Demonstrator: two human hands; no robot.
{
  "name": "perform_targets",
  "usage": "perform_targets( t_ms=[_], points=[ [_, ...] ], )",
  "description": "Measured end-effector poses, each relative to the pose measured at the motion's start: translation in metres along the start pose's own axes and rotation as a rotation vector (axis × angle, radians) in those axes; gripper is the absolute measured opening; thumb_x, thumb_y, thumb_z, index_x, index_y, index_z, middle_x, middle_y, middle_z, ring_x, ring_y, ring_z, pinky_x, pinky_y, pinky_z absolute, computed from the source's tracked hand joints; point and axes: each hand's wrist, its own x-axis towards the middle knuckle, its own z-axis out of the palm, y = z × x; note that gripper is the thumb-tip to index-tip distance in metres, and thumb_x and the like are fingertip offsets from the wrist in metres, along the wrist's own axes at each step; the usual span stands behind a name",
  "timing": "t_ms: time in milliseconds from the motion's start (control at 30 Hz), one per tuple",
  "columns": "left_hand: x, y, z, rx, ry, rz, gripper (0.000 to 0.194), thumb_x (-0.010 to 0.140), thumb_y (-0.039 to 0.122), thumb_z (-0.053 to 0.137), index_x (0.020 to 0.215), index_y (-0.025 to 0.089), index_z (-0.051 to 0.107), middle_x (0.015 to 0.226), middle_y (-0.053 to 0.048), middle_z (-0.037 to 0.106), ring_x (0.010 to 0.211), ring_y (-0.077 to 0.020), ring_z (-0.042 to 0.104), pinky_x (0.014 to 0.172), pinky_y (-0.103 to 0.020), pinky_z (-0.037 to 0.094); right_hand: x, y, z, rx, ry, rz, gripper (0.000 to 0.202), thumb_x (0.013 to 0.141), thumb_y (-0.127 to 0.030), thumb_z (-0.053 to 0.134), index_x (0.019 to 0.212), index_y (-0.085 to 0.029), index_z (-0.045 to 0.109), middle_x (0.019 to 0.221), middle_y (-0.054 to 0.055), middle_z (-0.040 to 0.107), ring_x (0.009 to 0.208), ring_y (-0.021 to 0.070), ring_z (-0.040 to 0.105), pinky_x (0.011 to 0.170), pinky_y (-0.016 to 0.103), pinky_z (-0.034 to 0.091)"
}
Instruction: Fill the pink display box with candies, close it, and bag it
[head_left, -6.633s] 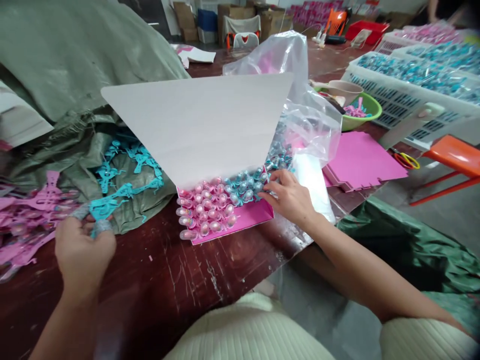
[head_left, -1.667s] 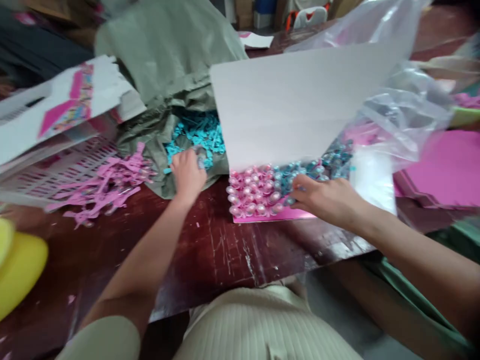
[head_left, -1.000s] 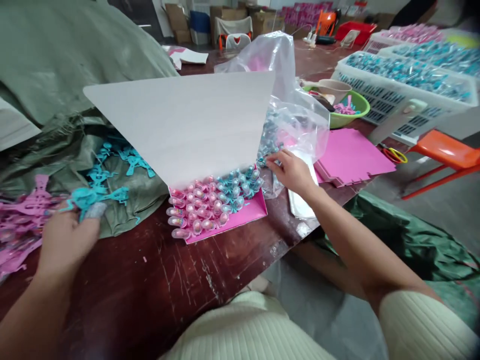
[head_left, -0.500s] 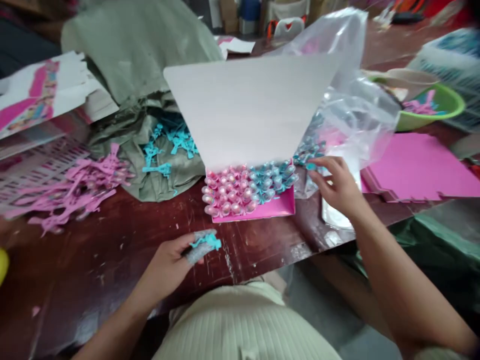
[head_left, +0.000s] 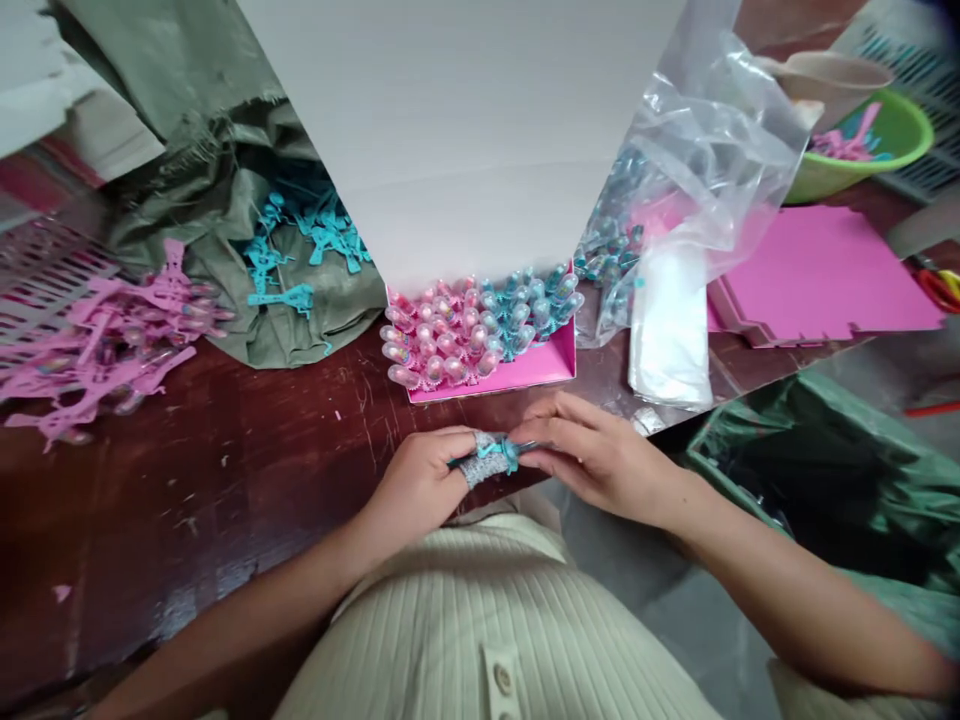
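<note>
My left hand (head_left: 439, 470), with grey wrapping on its fingertips, pinches a turquoise plastic piece (head_left: 508, 455). My right hand (head_left: 581, 450) meets it from the right, fingers closed on a small capsule-like part touching the turquoise piece; its detail is mostly hidden by the fingers. Both hands are just in front of a pink box (head_left: 525, 375) with a tall white raised lid (head_left: 480, 130). Inside the box, pink clear-topped pieces (head_left: 442, 340) stand on the left and blue ones (head_left: 532, 305) on the right.
Pink pieces (head_left: 97, 340) lie in a pile at the left. Turquoise pieces (head_left: 281, 298) rest on green cloth (head_left: 225, 310). To the right are a clear plastic bag (head_left: 697, 170), white packets (head_left: 670, 330), pink cardboard (head_left: 832, 280), a green bowl (head_left: 911, 140) and a green-lined bin (head_left: 862, 440).
My right hand has come from beside the plastic bag down to my left hand, which moved slightly right with the turquoise piece. The view has tilted down.
</note>
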Motion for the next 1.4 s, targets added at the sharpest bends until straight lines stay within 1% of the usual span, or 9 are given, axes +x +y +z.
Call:
perform_targets(
  t_ms=[133,333,533,667,900,1067,1167,1267,1400],
  points=[
    [0.003,0.005,0.003,0.000,0.043,0.047,0.022,0.092,0.017,0.062,0.099,0.025,0.081,0.103,-0.002,0.079,0.091,-0.0191,0.074,0.083,-0.028,0.057,-0.001,-0.005,0.002,0.011,0.077,0.033,0.023,0.098,-0.026,0.063,0.121,-0.023,0.062,0.110,0.009,0.066,0.103,0.0189,0.066,0.085,0.031,0.057],
    [0.009,0.000,0.009,0.195,0.173,0.176,0.024,0.092,0.013,0.061,0.103,0.024,0.079,0.109,-0.003,0.078,0.097,-0.0191,0.074,0.086,-0.028,0.058,-0.002,-0.002,0.018,0.039,0.222,0.306,0.019,0.100,-0.038,0.059,0.104,-0.020,0.065,0.083,0.003,0.066,0.069,0.0139,0.060,0.060,0.026,0.048],
    [0.015,-0.013,0.001,0.395,0.173,0.271,0.031,0.091,0.011,0.058,0.111,0.025,0.077,0.113,-0.002,0.078,0.100,-0.0189,0.075,0.088,-0.028,0.059,-0.001,0.007,0.008,0.100,0.109,0.334,0.036,0.095,-0.044,0.067,0.122,-0.021,0.060,0.101,0.005,0.068,0.075,0.0133,0.061,0.063,0.025,0.047],
    [0.015,-0.024,-0.005,0.498,0.194,0.363,0.039,0.088,0.009,0.053,0.117,0.025,0.075,0.115,-0.003,0.077,0.101,-0.0192,0.076,0.089,-0.026,0.060,0.008,0.012,0.002,0.031,0.019,0.369,0.038,0.100,-0.053,0.056,0.090,-0.019,0.068,0.078,0.002,0.069,0.070,0.0135,0.063,0.065,0.026,0.044],
    [0.018,-0.025,-0.015,0.158,0.052,-0.003,0.026,0.093,0.024,0.057,0.110,0.025,0.076,0.106,-0.003,0.078,0.100,-0.0228,0.074,0.094,-0.033,0.059,0.020,0.105,-0.040,-0.240,0.427,0.607,0.038,0.102,-0.041,0.049,0.129,-0.017,0.062,0.119,0.012,0.073,0.097,0.0226,0.070,0.085,0.036,0.055],
    [0.026,-0.020,0.006,-0.268,-0.050,-0.261,0.031,0.086,0.031,0.070,0.113,0.017,0.070,0.114,-0.008,0.077,0.107,-0.0253,0.072,0.102,-0.038,0.054,0.036,0.165,-0.042,-0.433,0.172,0.664,0.039,0.088,-0.020,0.063,0.127,-0.013,0.065,0.118,0.017,0.072,0.106,0.0318,0.068,0.094,0.045,0.056],
    [0.025,-0.028,0.013,-0.343,0.001,-0.309,0.029,0.084,0.032,0.073,0.108,0.015,0.071,0.111,-0.009,0.077,0.106,-0.0261,0.072,0.100,-0.038,0.053,0.023,0.151,-0.045,-0.465,0.267,0.618,0.041,0.092,-0.021,0.056,0.132,-0.015,0.062,0.124,0.018,0.067,0.109,0.0308,0.066,0.099,0.047,0.054],
    [0.021,-0.036,0.014,-0.370,0.046,-0.339,0.030,0.082,0.034,0.076,0.104,0.015,0.073,0.108,-0.008,0.078,0.102,-0.0253,0.071,0.096,-0.037,0.053,-0.003,0.111,-0.051,-0.375,0.479,0.572,0.041,0.094,-0.033,0.060,0.133,-0.021,0.060,0.118,0.014,0.066,0.087,0.0239,0.068,0.078,0.040,0.061],
    [0.022,-0.035,0.019,-0.482,0.040,-0.363,0.028,0.079,0.034,0.082,0.098,0.015,0.075,0.102,-0.005,0.078,0.097,-0.0224,0.070,0.095,-0.034,0.052,-0.026,0.050,-0.031,0.297,0.263,0.476,0.034,0.096,-0.033,0.065,0.127,-0.026,0.056,0.109,0.007,0.071,0.085,0.0183,0.071,0.073,0.032,0.062]
  ],
)
